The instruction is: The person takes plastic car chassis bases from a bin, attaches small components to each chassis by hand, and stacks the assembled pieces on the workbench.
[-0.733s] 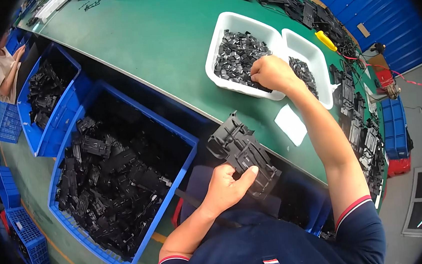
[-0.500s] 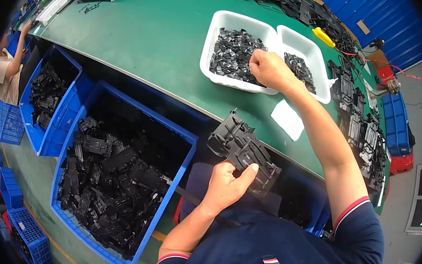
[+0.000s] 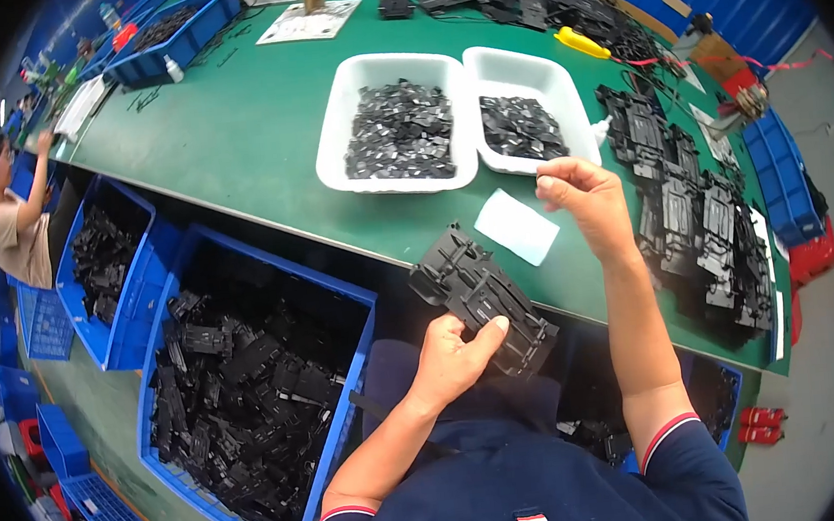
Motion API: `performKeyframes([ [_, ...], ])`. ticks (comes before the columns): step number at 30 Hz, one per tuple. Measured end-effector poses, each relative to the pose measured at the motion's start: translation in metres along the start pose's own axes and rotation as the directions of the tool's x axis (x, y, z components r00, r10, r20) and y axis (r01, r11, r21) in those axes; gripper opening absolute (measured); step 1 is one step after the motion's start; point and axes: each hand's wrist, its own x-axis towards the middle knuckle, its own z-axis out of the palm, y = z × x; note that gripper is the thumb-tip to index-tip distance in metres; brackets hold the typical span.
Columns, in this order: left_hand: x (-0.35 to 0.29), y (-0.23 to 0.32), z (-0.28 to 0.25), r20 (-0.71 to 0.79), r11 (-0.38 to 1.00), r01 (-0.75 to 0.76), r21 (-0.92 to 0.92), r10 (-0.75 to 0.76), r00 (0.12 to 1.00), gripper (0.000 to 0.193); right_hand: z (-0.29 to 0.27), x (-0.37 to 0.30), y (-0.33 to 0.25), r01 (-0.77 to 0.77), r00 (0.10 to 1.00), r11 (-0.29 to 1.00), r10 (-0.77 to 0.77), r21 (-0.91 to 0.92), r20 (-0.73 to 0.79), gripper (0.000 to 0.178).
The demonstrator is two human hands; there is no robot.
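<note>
Black part (image 3: 484, 292), green tabletop (image 3: 238, 137)

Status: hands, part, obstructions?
Left hand gripping black molded part. Right hand by right-hand white tub, hold unclear. White sheet on green table between right hand and part.

Passage lies open over bare green tabletop (image 3: 228, 138) at upper left; two white plastic tubs (image 3: 335, 153) obstruct the upper centre, and black moulded plastic parts (image 3: 678, 210) crowd the right.
</note>
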Motion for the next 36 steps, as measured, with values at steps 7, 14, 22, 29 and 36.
performKeyframes([
  [7,0.034,-0.004,0.020,0.015,0.999,0.040,-0.030,-0.040,0.999,0.016,-0.031,-0.027,0.022,-0.181,0.983,0.981,0.183,0.074,-0.026,0.016],
  [14,0.048,-0.014,0.022,0.023,0.996,0.072,-0.061,-0.071,0.997,0.015,-0.027,-0.021,0.040,-0.250,0.968,0.968,0.250,0.019,-0.030,0.015],
  [22,0.054,-0.016,0.017,0.054,0.985,0.129,-0.116,-0.124,0.991,0.016,-0.020,-0.005,0.037,-0.313,0.947,0.918,0.322,-0.246,-0.003,0.014],
  [29,0.054,-0.019,0.014,0.073,0.982,0.147,-0.122,-0.139,0.988,0.016,-0.013,0.001,0.027,-0.305,0.943,0.869,0.334,-0.391,0.007,0.012],
  [36,0.055,-0.020,0.014,0.086,0.980,0.151,-0.132,-0.141,0.986,0.016,-0.012,0.007,0.029,-0.343,0.926,0.840,0.377,-0.420,-0.002,0.013],
])
